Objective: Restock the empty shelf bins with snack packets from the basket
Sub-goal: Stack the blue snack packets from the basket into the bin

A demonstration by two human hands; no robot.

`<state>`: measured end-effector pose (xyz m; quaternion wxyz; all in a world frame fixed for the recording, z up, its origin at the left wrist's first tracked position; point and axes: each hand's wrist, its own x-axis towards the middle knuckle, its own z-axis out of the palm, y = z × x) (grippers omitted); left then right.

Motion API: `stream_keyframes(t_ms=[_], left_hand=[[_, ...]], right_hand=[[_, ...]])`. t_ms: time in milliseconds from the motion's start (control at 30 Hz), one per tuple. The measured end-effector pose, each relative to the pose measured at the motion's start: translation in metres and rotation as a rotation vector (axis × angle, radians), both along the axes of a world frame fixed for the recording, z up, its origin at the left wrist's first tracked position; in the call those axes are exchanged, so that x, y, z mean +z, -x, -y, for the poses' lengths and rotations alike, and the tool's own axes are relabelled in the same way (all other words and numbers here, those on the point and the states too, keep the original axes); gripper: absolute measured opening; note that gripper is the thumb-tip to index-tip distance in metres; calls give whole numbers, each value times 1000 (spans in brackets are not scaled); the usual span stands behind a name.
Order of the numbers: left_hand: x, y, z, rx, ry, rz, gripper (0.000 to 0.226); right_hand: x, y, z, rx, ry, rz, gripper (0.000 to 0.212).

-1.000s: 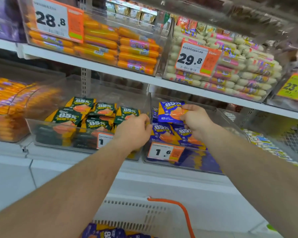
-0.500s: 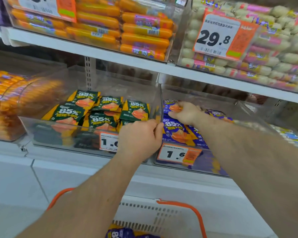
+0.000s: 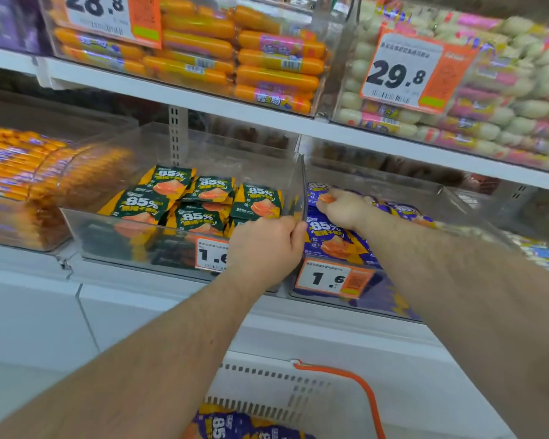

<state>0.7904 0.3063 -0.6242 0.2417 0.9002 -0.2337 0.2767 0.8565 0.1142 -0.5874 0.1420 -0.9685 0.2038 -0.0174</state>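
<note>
Two clear shelf bins stand side by side on the middle shelf. The left bin (image 3: 184,147) holds green snack packets (image 3: 146,204); the right bin (image 3: 393,188) holds purple snack packets (image 3: 330,236). My left hand (image 3: 267,242) grips the front corner where the two bins meet, fingers curled over the rim. My right hand (image 3: 343,207) reaches inside the right bin and holds a purple packet (image 3: 317,191) down near the back of the pile. At the bottom edge, the white basket (image 3: 267,384) with an orange handle (image 3: 362,391) shows more purple packets (image 3: 235,426).
The upper shelf carries bins of orange sausages (image 3: 267,61) and pale pink-labelled sausages (image 3: 504,99) with price tags. A bin of orange sticks (image 3: 23,172) sits to the left. A white cabinet front (image 3: 140,312) runs below the shelf.
My right hand carried the purple packet from above the bin down and further back into the pile. The left hand has stayed on the bin corner. The view moved closer and lower.
</note>
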Motion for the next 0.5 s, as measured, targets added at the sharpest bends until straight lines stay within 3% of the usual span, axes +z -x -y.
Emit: stream_keyframes(t_ms=[100, 233, 300, 400, 500], left_hand=[[7, 1, -5, -61, 85, -79, 32], [-4, 15, -13, -190, 216, 262, 20], [-22, 33, -16, -224, 247, 292, 17], [-70, 60, -20, -231, 276, 134, 18], [-124, 82, -30, -188, 236, -150, 25]], right_hand=[[10, 21, -13, -82, 51, 262, 42], [9, 75, -48, 119, -59, 1008, 20], [-5, 112, -74, 221, -216, 1242, 17], [-53, 151, -104, 241, -395, 1263, 16], [-123, 172, -115, 25, -550, 946, 26]])
